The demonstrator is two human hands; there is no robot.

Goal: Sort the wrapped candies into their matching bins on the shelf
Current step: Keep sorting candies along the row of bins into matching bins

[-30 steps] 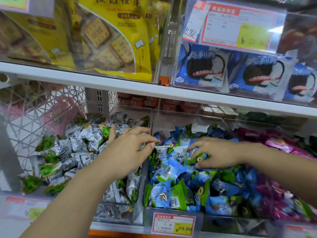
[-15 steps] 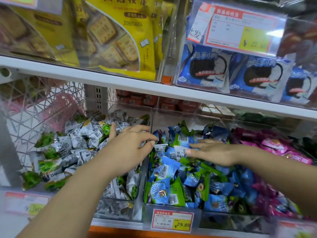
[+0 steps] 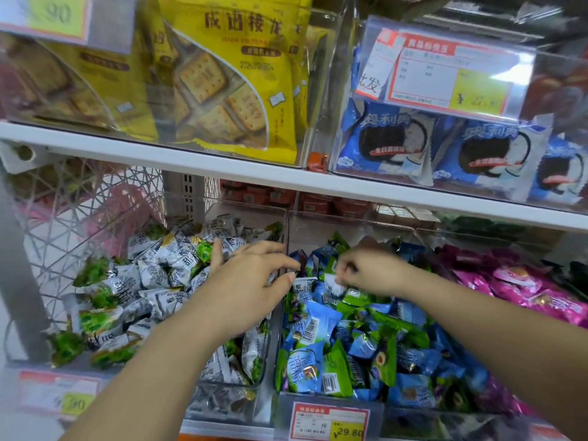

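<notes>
Where left hand (image 3: 251, 281) hovers, clear divider (image 3: 287, 227) stands beneath.

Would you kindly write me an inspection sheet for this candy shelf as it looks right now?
Surface: white shelving, with clear bins side by side on the lower level.
Job's things: silver-and-green candies in the left bin; blue and green candies mixed in the middle bin; pink candies further right.
Clutter: price tag on the middle bin's front.
Grippers: left hand has relaxed fingers and holds nothing, over the wall between the two bins; right hand, blurred, pinches a pale wrapper in the middle bin.
Cables: nothing seen.
Surroundings: yellow biscuit bags and blue cookie packs on the upper level; wire basket at left.
</notes>
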